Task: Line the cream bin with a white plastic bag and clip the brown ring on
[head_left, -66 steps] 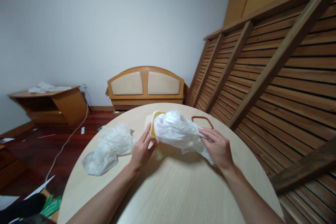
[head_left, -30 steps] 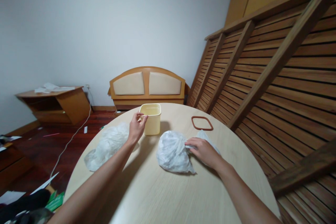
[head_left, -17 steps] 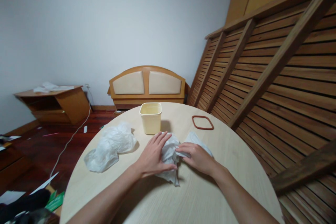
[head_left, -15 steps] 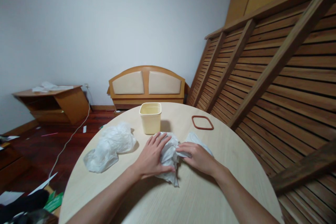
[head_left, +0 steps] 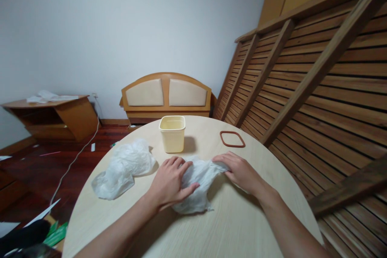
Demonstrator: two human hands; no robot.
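A crumpled white plastic bag (head_left: 198, 185) lies on the round pale wooden table (head_left: 211, 229). My left hand (head_left: 171, 183) rests on the bag's left part with fingers curled over it, pressing it down. My right hand (head_left: 240, 171) grips the bag's right end and holds it stretched out to the right. Behind the bag stands an open cream plastic tub (head_left: 172, 133), upright. A brown square ring (head_left: 232, 139) lies flat to the tub's right.
A second crumpled white bag (head_left: 122, 167) lies on the table's left side. Slatted wooden bed frames (head_left: 317, 88) lean along the right. A headboard (head_left: 166, 96) and a low wooden shelf (head_left: 51, 117) stand by the far wall. A white cable (head_left: 74, 161) and scraps lie on the dark floor.
My left hand set the cream tub upright at the table's back, then came down onto the bag. My right hand has pulled the bag's end out to the right.
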